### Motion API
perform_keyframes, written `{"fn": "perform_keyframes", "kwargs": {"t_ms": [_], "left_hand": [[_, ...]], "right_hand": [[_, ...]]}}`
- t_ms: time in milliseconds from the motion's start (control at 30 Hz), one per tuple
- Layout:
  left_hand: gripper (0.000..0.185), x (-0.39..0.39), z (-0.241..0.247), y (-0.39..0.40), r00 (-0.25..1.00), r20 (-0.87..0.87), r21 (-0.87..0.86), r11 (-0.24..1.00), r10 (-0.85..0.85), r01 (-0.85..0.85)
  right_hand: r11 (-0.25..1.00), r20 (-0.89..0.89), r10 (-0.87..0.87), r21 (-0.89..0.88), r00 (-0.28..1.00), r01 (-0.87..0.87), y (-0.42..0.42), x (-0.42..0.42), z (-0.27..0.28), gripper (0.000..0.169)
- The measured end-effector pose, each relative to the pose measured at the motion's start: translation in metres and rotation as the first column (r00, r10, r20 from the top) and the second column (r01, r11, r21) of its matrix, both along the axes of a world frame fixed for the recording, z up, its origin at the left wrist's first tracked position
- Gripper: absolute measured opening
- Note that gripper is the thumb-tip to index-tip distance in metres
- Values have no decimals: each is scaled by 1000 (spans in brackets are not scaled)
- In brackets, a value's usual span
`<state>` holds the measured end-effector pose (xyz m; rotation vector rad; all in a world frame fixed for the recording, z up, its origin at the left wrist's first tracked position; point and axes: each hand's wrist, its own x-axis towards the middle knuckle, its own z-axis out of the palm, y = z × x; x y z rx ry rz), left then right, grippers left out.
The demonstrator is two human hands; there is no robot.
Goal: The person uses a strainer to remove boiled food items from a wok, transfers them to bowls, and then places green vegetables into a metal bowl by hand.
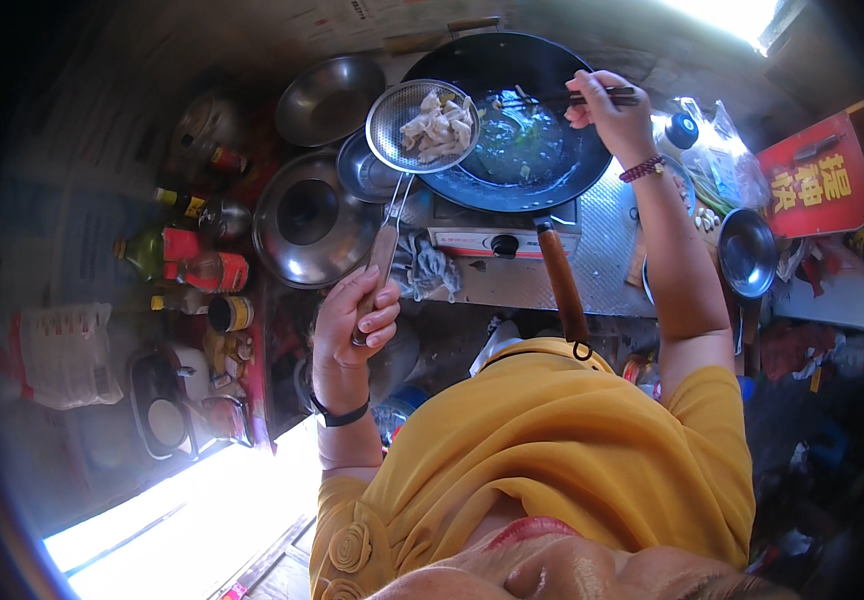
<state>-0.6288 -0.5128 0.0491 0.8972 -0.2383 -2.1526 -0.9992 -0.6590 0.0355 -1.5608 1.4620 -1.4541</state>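
My left hand [360, 311] grips the wooden handle of a perforated metal strainer [387, 146]. Pale cooked pieces, which look like meat [439, 127], lie in the strainer, which is over the left edge of a dark wok [552, 180]. Shiny liquid with small bits floating in it fills the bottom of the wok. Dark chopsticks [621, 95] are held in my right hand [603, 105], above the wok's right side. The wok stands on a gas stove [503, 241], its wooden handle [563, 281] pointing towards me.
Left of the stove are a small metal bowl [360, 169], a large metal lid [270, 225] and another metal pan [332, 101]; bottles [214, 271] stand farther left. A grey cloth [428, 266] lies by the stove. On the right are garlic cloves [706, 219], a ladle [747, 251] and plastic bags [732, 161].
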Motion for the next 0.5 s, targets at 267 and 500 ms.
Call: {"fn": "perform_keyframes", "kwargs": {"t_ms": [267,500], "left_hand": [[24,-8,-6,-6,993,-45,-12,994,-106,105],[34,-7,0,-3,985,-101,51,988,-142,147]], "right_hand": [[976,235,215,-26,948,-215,46,9,26,26],[973,289,-228,40,930,227,81,-14,7,25]]}}
